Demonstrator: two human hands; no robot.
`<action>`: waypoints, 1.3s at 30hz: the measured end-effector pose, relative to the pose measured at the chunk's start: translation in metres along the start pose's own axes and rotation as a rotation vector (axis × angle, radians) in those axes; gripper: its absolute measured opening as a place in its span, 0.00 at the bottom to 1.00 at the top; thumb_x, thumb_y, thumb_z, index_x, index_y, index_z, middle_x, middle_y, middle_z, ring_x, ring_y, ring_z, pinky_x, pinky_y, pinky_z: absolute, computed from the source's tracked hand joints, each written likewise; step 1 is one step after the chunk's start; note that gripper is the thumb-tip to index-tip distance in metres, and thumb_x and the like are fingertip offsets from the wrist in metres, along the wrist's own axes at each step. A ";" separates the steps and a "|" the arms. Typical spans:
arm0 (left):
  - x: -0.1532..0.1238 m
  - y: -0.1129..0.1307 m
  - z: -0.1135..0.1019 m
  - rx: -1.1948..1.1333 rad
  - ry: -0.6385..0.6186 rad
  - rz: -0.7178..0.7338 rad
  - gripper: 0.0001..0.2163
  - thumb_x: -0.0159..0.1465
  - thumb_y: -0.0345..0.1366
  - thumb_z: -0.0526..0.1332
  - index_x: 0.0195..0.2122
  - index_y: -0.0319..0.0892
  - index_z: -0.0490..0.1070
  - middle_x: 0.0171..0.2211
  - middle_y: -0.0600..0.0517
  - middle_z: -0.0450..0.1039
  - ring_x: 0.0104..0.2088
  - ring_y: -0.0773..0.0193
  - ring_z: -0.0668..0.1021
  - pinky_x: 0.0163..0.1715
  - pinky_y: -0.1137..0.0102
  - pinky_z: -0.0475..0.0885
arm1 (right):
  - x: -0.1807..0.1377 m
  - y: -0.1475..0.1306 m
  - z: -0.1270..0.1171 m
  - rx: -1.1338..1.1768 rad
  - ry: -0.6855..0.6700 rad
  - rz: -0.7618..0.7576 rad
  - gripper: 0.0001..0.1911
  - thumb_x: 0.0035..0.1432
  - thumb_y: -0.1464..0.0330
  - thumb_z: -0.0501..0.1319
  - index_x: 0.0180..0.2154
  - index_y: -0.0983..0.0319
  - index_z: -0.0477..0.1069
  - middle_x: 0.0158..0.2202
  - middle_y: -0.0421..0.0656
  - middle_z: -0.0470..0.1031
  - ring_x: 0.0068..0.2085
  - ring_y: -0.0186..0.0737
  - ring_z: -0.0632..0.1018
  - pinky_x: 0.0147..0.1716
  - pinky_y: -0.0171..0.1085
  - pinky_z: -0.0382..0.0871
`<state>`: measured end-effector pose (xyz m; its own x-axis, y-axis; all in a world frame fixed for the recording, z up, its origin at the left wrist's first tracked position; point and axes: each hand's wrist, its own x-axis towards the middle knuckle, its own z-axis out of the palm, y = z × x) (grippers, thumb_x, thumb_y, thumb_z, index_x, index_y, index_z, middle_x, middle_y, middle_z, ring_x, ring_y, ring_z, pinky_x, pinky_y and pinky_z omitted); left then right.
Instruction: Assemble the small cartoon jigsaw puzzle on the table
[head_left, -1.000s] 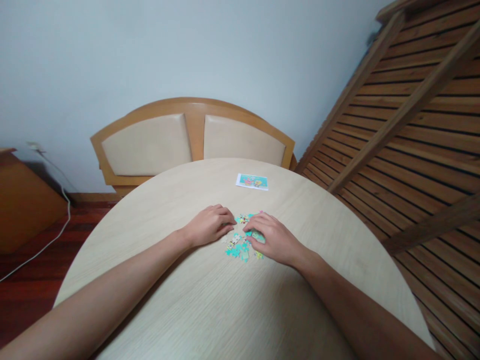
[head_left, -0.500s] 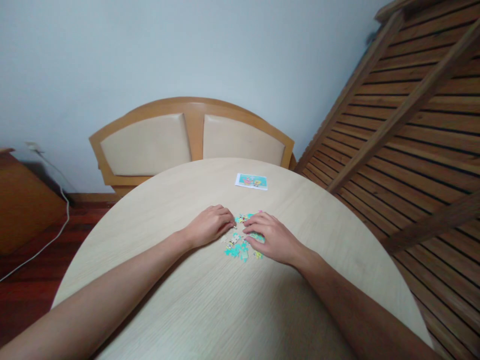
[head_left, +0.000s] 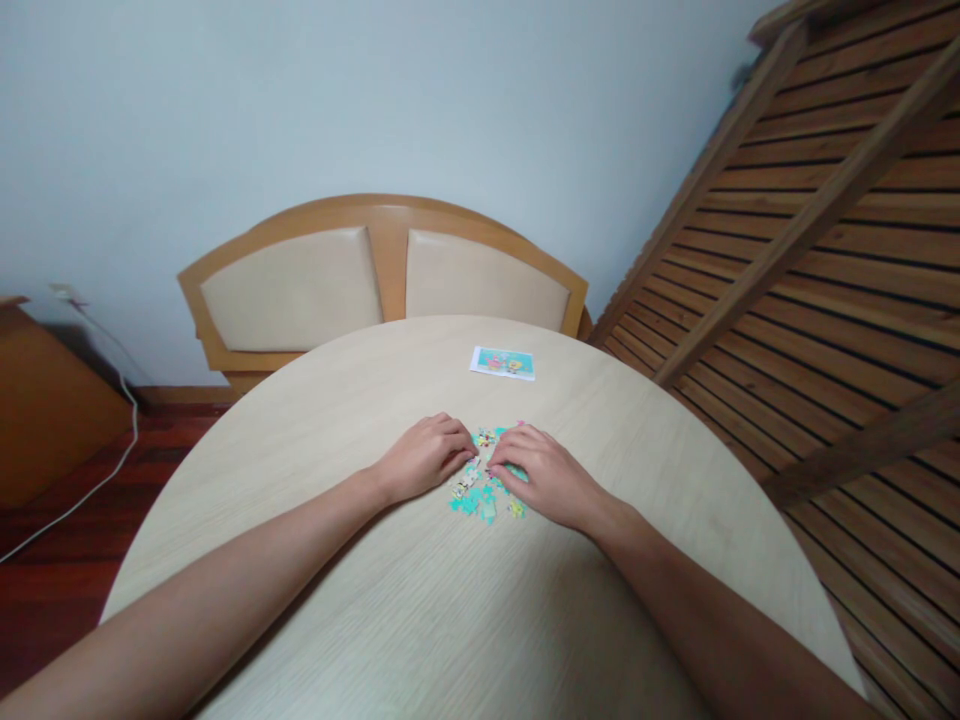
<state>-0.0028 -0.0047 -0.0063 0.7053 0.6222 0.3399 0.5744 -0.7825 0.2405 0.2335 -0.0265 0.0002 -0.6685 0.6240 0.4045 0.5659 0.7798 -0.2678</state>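
Note:
A small heap of teal jigsaw pieces (head_left: 480,495) lies in the middle of the round pale wooden table (head_left: 450,610). My left hand (head_left: 425,456) rests knuckles-up at the heap's left side, its fingers curled down onto the pieces. My right hand (head_left: 541,475) lies over the right part of the heap, fingers bent, tips pressing on pieces near the left hand's fingertips. Whether either hand pinches a piece is hidden under the fingers.
A small printed picture card (head_left: 503,362) lies at the table's far edge. A wooden chair with padded back (head_left: 382,275) stands beyond the table against the wall. A slatted wooden frame (head_left: 825,230) leans at the right. A white cable (head_left: 82,490) runs over the floor at the left.
My two hands have drawn slightly closer together over the puzzle pieces, the left sliding a little to the right. The pieces have been pushed into a tighter heap.

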 end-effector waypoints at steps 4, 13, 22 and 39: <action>0.000 0.000 0.000 0.006 0.002 -0.004 0.11 0.73 0.38 0.56 0.43 0.43 0.77 0.41 0.48 0.77 0.43 0.59 0.75 0.46 0.63 0.70 | 0.000 0.001 0.000 0.001 -0.002 0.010 0.05 0.66 0.69 0.61 0.38 0.59 0.76 0.38 0.43 0.80 0.45 0.43 0.76 0.54 0.46 0.66; -0.003 -0.006 -0.023 -0.023 -0.072 -0.013 0.08 0.70 0.37 0.59 0.42 0.42 0.77 0.38 0.49 0.79 0.41 0.59 0.77 0.44 0.65 0.70 | 0.000 0.002 0.000 0.026 0.019 0.044 0.06 0.67 0.71 0.59 0.43 0.59 0.75 0.42 0.45 0.80 0.48 0.44 0.75 0.50 0.44 0.69; -0.004 -0.009 -0.025 0.020 -0.131 -0.014 0.06 0.67 0.36 0.62 0.43 0.43 0.77 0.40 0.48 0.79 0.41 0.58 0.78 0.44 0.65 0.70 | 0.000 0.005 0.002 0.022 -0.013 0.001 0.07 0.67 0.71 0.59 0.43 0.59 0.76 0.41 0.44 0.80 0.47 0.44 0.76 0.53 0.46 0.67; -0.002 -0.011 -0.030 -0.023 -0.116 -0.033 0.07 0.68 0.35 0.60 0.37 0.43 0.78 0.36 0.51 0.81 0.37 0.61 0.78 0.42 0.66 0.70 | -0.001 -0.004 -0.003 0.111 -0.090 -0.128 0.15 0.68 0.67 0.58 0.55 0.56 0.74 0.54 0.45 0.78 0.58 0.44 0.73 0.61 0.49 0.64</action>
<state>-0.0223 0.0019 0.0177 0.7300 0.6456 0.2243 0.5897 -0.7609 0.2709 0.2335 -0.0303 0.0035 -0.7747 0.5176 0.3633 0.4202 0.8507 -0.3159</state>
